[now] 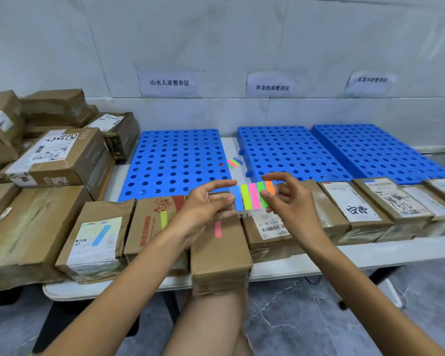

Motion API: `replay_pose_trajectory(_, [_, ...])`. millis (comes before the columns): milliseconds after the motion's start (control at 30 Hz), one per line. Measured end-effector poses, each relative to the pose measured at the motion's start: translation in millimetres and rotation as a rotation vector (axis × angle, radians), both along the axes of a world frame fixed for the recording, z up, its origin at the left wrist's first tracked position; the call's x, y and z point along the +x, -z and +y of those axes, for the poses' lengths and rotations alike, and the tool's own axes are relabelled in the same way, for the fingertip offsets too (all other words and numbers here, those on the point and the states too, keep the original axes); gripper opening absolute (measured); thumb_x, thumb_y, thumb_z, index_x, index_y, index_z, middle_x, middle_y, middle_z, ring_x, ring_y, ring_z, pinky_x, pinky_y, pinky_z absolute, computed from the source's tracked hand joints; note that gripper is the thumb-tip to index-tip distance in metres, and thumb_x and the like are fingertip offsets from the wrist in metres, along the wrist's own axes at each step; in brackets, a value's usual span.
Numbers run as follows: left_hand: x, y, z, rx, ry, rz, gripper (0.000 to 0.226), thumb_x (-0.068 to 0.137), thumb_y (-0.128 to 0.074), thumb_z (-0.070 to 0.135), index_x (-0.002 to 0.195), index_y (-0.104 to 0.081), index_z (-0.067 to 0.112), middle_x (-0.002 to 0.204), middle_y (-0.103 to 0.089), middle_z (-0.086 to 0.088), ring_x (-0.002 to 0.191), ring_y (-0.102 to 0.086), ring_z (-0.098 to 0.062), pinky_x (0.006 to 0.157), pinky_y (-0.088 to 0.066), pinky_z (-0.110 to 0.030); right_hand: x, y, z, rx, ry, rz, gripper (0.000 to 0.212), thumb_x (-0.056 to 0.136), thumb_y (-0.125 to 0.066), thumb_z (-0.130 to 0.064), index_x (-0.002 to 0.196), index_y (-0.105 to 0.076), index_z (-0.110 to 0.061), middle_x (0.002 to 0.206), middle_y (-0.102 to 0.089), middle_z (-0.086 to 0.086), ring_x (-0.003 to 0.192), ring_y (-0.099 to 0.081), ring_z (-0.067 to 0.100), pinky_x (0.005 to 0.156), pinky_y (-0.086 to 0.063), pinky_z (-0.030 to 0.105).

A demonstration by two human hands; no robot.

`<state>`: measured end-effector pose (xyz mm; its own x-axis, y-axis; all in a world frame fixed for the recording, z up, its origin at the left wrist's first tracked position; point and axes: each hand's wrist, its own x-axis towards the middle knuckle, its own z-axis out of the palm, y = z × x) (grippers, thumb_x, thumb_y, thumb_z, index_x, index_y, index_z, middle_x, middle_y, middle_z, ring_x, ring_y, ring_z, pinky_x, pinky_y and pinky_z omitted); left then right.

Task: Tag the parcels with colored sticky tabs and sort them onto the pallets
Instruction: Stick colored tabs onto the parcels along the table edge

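Observation:
My left hand [205, 206] holds a pad of sticky tabs [249, 197] with blue, yellow, pink, green and orange strips. My right hand [287, 199] pinches the strips at the pad's right side, thumb on the green one. Below the pad a row of cardboard parcels lines the table's front. One parcel [95, 240] carries a blue tab, the parcel beside it [152, 222] a yellow tab, and the one in the middle [220, 249] a pink tab. Three blue perforated pallets lie behind the row: left [175, 160], middle [288, 152], right [375, 150].
More brown parcels are stacked at the left [57, 155]. Further parcels with white labels [350, 201] sit at the right. Loose tabs [233, 162] lie between the left and middle pallets. Paper signs hang on the white wall [169, 83]. My knee is below the table edge.

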<state>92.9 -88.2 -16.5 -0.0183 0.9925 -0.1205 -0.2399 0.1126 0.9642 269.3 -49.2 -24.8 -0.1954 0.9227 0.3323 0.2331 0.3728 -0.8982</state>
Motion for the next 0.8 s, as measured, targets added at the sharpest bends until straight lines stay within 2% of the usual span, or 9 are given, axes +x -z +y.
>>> replay_pose_trajectory(67, [10.0, 1.0, 0.2, -0.017, 0.012, 0.002, 0.03, 0.09, -0.054, 0.0, 0.119, -0.057, 0.01, 0.101, -0.068, -0.023, 0.076, -0.072, -0.018, 0.054, -0.054, -0.016, 8.2, 8.3, 3.7, 0.233, 0.09, -0.259, 0.032, 0.086, -0.065, -0.022, 0.117, -0.059, -0.022, 0.095, -0.062, -0.008, 0.086, -0.057, 0.005, 0.076, -0.045, 0.02])
replay_pose_trajectory(133, [21.8, 3.1, 2.8, -0.025, 0.004, 0.018, 0.031, 0.091, -0.053, 0.0, 0.12, -0.055, 0.01, 0.091, -0.069, -0.018, 0.068, -0.071, -0.016, 0.047, -0.051, -0.014, 13.8, 17.0, 8.0, 0.457, 0.125, -0.523, 0.039, 0.088, -0.055, -0.037, 0.126, -0.055, -0.026, 0.121, -0.053, 0.002, 0.111, -0.047, 0.016, 0.093, -0.04, 0.032])
replay_pose_trajectory(200, [30.5, 7.3, 7.6, -0.018, 0.007, 0.045, 0.035, 0.09, -0.056, 0.002, 0.124, -0.055, 0.011, 0.075, -0.068, -0.008, 0.071, -0.069, -0.019, 0.063, -0.058, -0.022, 16.3, 22.1, 12.4, 0.578, 0.132, -0.659, 0.04, 0.089, -0.046, -0.041, 0.125, -0.056, -0.026, 0.129, -0.052, 0.006, 0.12, -0.04, 0.023, 0.098, -0.038, 0.045])
replay_pose_trajectory(267, [37.4, 10.5, 12.4, -0.016, 0.008, 0.052, 0.037, 0.09, -0.057, 0.002, 0.125, -0.054, 0.013, 0.076, -0.067, -0.008, 0.073, -0.068, -0.02, 0.074, -0.059, -0.026, 18.3, 25.4, 17.7, 0.661, 0.155, -0.726, 0.037, 0.089, -0.045, -0.039, 0.115, -0.064, -0.022, 0.126, -0.057, 0.008, 0.12, -0.039, 0.026, 0.099, -0.038, 0.054])
replay_pose_trajectory(367, [45.6, 8.9, 15.6, -0.009, -0.004, 0.061, 0.037, 0.09, -0.056, 0.0, 0.125, -0.054, 0.012, 0.082, -0.065, -0.015, 0.071, -0.068, -0.018, 0.066, -0.057, -0.021, 24.2, 29.3, 24.4, 0.728, 0.165, -0.725, 0.033, 0.089, -0.047, -0.036, 0.106, -0.069, -0.019, 0.121, -0.061, 0.007, 0.12, -0.041, 0.025, 0.1, -0.035, 0.059])
replay_pose_trajectory(533, [50.3, 8.9, 16.8, -0.011, 0.001, 0.066, 0.037, 0.089, -0.057, 0.0, 0.125, -0.053, 0.01, 0.078, -0.066, -0.011, 0.072, -0.066, -0.018, 0.066, -0.057, -0.021, 27.4, 26.8, 28.8, 0.805, 0.17, -0.618, 0.024, 0.087, -0.054, -0.033, 0.097, -0.071, -0.018, 0.11, -0.064, 0.004, 0.112, -0.048, 0.023, 0.104, -0.03, 0.052])
replay_pose_trajectory(667, [52.4, 8.4, 15.4, -0.013, -0.004, 0.082, 0.035, 0.089, -0.058, 0.002, 0.123, -0.054, 0.01, 0.089, -0.069, -0.021, 0.083, -0.062, -0.026, 0.068, -0.058, -0.023, 25.2, 21.4, 30.5, 0.632, 0.091, -0.491, 0.02, 0.083, -0.057, -0.037, 0.086, -0.065, -0.018, 0.094, -0.059, 0.0, 0.098, -0.05, 0.018, 0.09, -0.041, 0.042])
replay_pose_trajectory(733, [53.1, 8.4, 14.2, -0.018, -0.002, 0.078, 0.033, 0.09, -0.057, 0.002, 0.122, -0.054, 0.01, 0.098, -0.067, -0.028, 0.087, -0.062, -0.029, 0.07, -0.059, -0.026, 25.1, 20.1, 33.6, 0.576, 0.058, -0.465, 0.017, 0.081, -0.062, -0.035, 0.083, -0.062, -0.018, 0.089, -0.056, -0.002, 0.091, -0.049, 0.016, 0.084, -0.041, 0.037])
replay_pose_trajectory(800, [53.9, 8.7, 13.5, -0.017, 0.002, 0.065, 0.032, 0.09, -0.056, 0.001, 0.121, -0.055, 0.009, 0.094, -0.067, -0.026, 0.082, -0.065, -0.025, 0.071, -0.059, -0.027, 25.5, 19.9, 36.6, 0.611, 0.053, -0.485, 0.015, 0.08, -0.064, -0.032, 0.081, -0.063, -0.017, 0.086, -0.055, -0.002, 0.089, -0.047, 0.014, 0.083, -0.038, 0.033])
